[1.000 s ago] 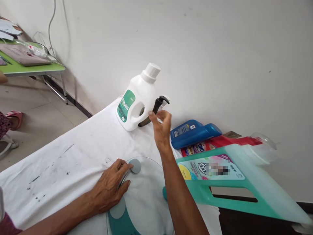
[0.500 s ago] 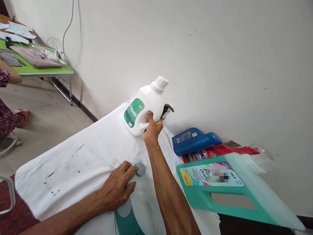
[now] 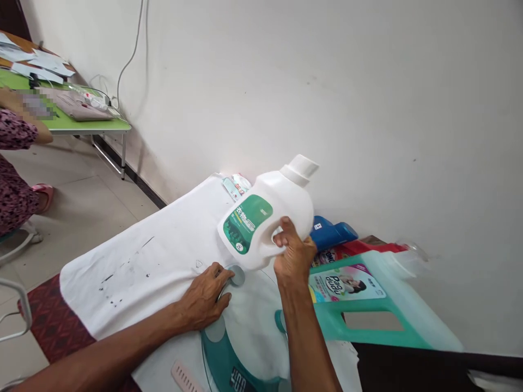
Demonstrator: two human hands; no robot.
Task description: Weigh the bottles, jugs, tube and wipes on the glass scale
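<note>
My right hand is wrapped round the handle of a white detergent bottle with a green label and a white cap. The bottle hangs tilted in the air above a round glass scale with teal trim. My left hand rests on the scale's left rim, fingers curled against a grey pad. The scale lies on a white cloth marked with dark specks.
A large teal jug lies on its side at the right. Behind it lie a blue bottle and a red pack. A small tube sits by the wall. A green table and another person are at far left.
My right hand gripped the white bottle by its handle, lifted it off the cloth and carried it toward me, over the scale. My left hand stayed on the scale's rim.
</note>
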